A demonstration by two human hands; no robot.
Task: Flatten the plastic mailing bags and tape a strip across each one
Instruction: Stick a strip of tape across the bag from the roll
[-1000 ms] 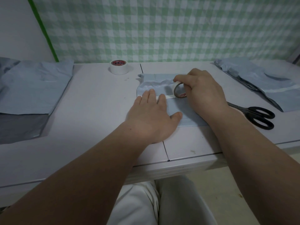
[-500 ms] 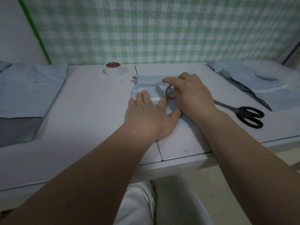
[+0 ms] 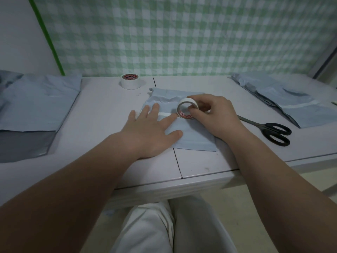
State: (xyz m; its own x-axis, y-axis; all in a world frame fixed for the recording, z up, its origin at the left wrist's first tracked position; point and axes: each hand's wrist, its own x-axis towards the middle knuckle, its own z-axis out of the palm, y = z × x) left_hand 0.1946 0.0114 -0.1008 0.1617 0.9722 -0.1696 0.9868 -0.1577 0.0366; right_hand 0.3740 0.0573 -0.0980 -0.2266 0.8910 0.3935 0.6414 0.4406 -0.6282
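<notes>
A small pale blue mailing bag [image 3: 193, 138] lies flat in the middle of the white table [image 3: 102, 114]. My left hand [image 3: 151, 133] presses on its left part with straight, spread fingers, the fingertips on a white strip of tape [image 3: 165, 114] stuck across the bag. My right hand [image 3: 217, 115] grips a white tape roll [image 3: 187, 110] standing on edge on the bag, at the strip's right end.
A second white tape roll [image 3: 130, 81] sits at the table's back. Black-handled scissors [image 3: 273, 131] lie right of the bag. Stacks of blue and grey mailing bags lie at the left [image 3: 34, 105] and the right [image 3: 291, 103]. The table's front edge is near my knees.
My right hand has turned the roll so its open side faces me and drawn it slightly right, showing more white strip. My left hand's fingers have spread wider on the bag.
</notes>
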